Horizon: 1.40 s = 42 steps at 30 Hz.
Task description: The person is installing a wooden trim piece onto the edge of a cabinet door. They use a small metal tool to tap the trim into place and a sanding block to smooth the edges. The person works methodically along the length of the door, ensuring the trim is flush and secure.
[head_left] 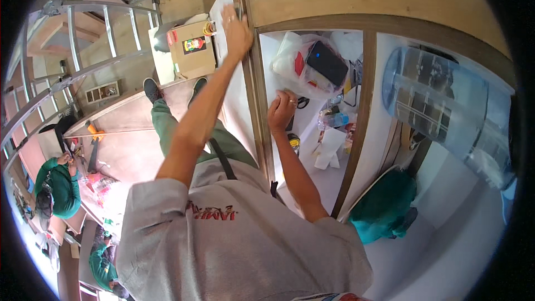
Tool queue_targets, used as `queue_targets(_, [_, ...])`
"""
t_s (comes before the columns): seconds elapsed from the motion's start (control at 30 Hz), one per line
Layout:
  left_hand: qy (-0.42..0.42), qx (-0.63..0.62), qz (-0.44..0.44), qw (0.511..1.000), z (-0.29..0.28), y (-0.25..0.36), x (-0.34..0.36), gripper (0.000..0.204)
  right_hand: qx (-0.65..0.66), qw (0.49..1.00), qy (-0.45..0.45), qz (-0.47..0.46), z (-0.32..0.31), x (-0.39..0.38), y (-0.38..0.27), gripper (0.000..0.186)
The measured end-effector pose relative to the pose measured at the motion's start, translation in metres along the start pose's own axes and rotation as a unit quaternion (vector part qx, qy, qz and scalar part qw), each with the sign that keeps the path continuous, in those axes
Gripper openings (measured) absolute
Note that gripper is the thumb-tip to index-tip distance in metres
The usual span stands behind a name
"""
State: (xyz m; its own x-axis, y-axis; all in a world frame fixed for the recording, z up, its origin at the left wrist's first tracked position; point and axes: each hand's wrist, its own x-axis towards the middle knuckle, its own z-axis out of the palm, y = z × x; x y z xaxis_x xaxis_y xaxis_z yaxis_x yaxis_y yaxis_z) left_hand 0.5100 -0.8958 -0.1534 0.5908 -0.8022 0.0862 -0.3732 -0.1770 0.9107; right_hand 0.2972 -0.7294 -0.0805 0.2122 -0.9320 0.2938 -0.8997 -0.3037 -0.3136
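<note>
My left hand (237, 36) lies with fingers stretched out against the edge of a white panel (220, 44), beside a brown wooden frame (257, 95). Inside the framed white compartment (309, 181), my right hand (282, 110) has its fingers curled; anything within them is hidden. Close to it are a black loop-shaped handle (302, 102) and a yellow-and-black tape measure (293, 143). Farther in lie a clear plastic bag (284, 67), a dark flat phone-like device (327, 62), a clear bottle (335, 120) and white paper (330, 149).
A cardboard box (192, 61) stands left of the panel. A metal ladder (75, 39) leans at the far left. An orange-handled saw (95, 145) lies near two seated people in green (66, 189). At right are a large clear-blue water jug (440, 95) and green cloth (384, 203).
</note>
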Motion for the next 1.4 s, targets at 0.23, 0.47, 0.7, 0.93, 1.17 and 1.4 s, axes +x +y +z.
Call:
queue_targets(0.23, [-0.083,-0.078,-0.080,0.990,-0.057,0.034,-0.162,0.059,-0.012,1.000,-0.001,0.010,-0.004,0.002,-0.004,0.021])
queue_targets(0.47, [-0.032,0.064,-0.044,0.997,-0.007,-0.001,-0.095,0.059,-0.009,1.000,0.010,-0.008,0.001,0.005,-0.012,0.021])
queue_targets(0.7, [-0.031,-0.041,-0.079,0.995,-0.030,0.040,-0.169,0.057,-0.038,0.999,-0.016,0.027,0.003,0.002,-0.008,0.022])
queue_targets(0.93, [-0.008,0.002,-0.085,0.996,-0.023,0.046,-0.070,0.059,-0.030,0.999,-0.017,0.010,0.002,0.003,-0.009,0.023])
queue_targets(1.17, [-0.083,-0.061,-0.172,0.980,-0.043,0.048,-0.174,0.062,-0.036,0.999,-0.023,0.017,0.002,0.003,-0.011,0.022])
queue_targets(1.4, [-0.041,-0.049,-0.090,0.994,-0.037,0.036,-0.110,0.057,-0.023,1.000,-0.020,-0.008,0.003,0.004,-0.011,0.022])
